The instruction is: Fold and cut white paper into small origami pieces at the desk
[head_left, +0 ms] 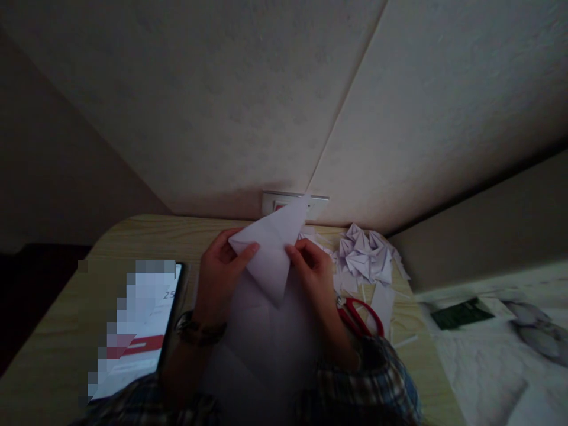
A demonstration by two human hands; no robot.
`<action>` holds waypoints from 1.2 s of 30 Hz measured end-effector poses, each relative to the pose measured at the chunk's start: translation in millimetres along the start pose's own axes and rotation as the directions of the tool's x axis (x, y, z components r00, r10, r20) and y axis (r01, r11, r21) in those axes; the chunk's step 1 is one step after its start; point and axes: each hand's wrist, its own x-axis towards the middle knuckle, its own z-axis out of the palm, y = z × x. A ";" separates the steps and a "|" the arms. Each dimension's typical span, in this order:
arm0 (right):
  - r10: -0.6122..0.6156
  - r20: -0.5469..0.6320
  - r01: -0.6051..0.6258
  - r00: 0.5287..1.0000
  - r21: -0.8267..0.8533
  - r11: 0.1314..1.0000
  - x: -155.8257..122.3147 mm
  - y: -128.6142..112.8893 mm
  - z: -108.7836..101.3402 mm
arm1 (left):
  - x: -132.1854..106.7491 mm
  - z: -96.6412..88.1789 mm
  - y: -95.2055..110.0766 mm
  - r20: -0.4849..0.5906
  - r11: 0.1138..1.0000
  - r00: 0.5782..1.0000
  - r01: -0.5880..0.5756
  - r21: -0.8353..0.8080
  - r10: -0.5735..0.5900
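Pale wood-grain desk (148, 236) against a wall (213, 118), folded white paper (271, 241) raised over it.
Our left hand (219, 272) pinches the paper's left corner, our right hand (314, 269) its right edge; if we pull unevenly, the fold could skew or crease, and our right forearm (337, 337), close beside the red-handled scissors (347, 309), could knock them.

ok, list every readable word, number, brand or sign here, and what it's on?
"25": on the lit device screen; may be part of a longer string.
Rest of that screen: pixelated or too blurred to read.
Green item at right: any print too blurred to read.
Wall plate: nothing readable.
Folded paper in hand: no writing visible.
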 end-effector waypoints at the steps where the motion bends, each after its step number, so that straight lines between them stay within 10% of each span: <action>1: -0.005 0.009 0.006 1.000 -0.011 1.000 0.1 -0.7 0.0 | -0.3 0.0 -0.2 -0.008 1.000 1.000 -0.005 -0.010 0.005; 36: -0.138 -0.135 0.118 0.981 -0.148 0.982 -3.4 -0.1 -7.5 | -3.7 -0.9 4.3 0.006 0.998 1.000 0.007 -0.057 -0.006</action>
